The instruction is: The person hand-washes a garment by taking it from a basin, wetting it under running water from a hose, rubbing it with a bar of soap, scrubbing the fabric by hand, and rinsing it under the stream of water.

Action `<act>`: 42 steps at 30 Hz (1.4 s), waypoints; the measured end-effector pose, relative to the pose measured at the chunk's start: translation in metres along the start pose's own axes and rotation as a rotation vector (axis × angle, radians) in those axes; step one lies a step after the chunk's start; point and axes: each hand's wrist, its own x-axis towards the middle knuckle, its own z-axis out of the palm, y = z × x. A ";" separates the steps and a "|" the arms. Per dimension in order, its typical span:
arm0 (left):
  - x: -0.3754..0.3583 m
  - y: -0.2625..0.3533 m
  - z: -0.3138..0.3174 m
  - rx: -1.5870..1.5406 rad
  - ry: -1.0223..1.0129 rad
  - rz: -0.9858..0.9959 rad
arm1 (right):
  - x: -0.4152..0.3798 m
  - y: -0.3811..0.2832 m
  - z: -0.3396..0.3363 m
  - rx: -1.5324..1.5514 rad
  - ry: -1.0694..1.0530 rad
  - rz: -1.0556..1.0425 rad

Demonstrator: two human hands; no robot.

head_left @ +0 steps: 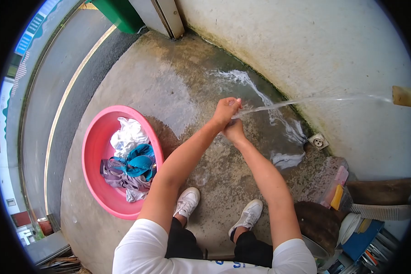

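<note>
A stream of water (pixel 301 99) comes from a short pipe (pixel 405 96) at the right wall and reaches my hands. My left hand (pixel 227 111) is at its end, fingers bent in the water, and I cannot make out anything in them. Just below it, close to or touching it, is my right hand (pixel 234 130), its fingers mostly hidden. To the left, a pink basin (pixel 90 176) on the ground holds white cloth (pixel 129 137), blue cloth (pixel 139 160) and greyish purple cloth (pixel 123 177).
Foamy water (pixel 260 93) runs over the wet concrete to a floor drain (pixel 318 141) by the wall. A yellow-handled brush (pixel 337 197) and boards stand at the lower right. A green bin (pixel 121 14) is at the top.
</note>
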 end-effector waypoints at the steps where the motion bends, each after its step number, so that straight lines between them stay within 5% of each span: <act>1: -0.001 -0.005 0.003 0.046 0.079 0.000 | -0.003 0.000 -0.001 -0.157 0.025 -0.042; 6: -0.012 -0.040 0.006 0.156 0.380 -0.038 | -0.035 -0.022 -0.005 -0.672 -0.012 -0.005; 9: -0.027 -0.050 -0.012 -0.307 0.249 -0.286 | -0.026 0.007 0.000 -0.695 -0.043 0.007; 12: -0.033 -0.071 -0.037 -0.412 0.222 -0.132 | -0.048 -0.002 -0.019 0.000 -0.271 0.107; 16: -0.045 -0.046 -0.048 -0.486 0.070 -0.106 | -0.050 -0.004 -0.033 0.447 -0.463 0.317; 18: -0.047 -0.047 -0.049 -0.578 -0.004 -0.051 | -0.044 0.014 -0.028 0.352 -0.298 0.253; 21: -0.051 -0.031 -0.049 -0.430 -0.021 -0.011 | -0.026 0.027 -0.027 -0.188 0.028 -0.051; 24: -0.056 -0.033 -0.054 -0.256 -0.017 -0.043 | -0.017 0.000 -0.036 -0.127 0.271 -0.378; 31: -0.069 -0.037 -0.054 -0.149 -0.199 -0.152 | -0.020 -0.054 -0.041 0.055 0.066 -0.269; 35: -0.063 -0.047 -0.065 0.038 -0.402 -0.156 | -0.032 -0.079 -0.030 0.569 0.005 -0.100; 38: -0.060 -0.065 -0.057 -0.076 -0.346 -0.212 | -0.045 -0.117 -0.047 0.825 -0.084 -0.053; 40: -0.060 -0.059 -0.048 -0.425 -0.275 -0.189 | -0.038 -0.108 -0.054 0.785 -0.064 -0.120; 42: -0.058 -0.031 -0.034 -0.852 -0.245 -0.215 | -0.020 -0.064 -0.057 0.381 0.165 -0.264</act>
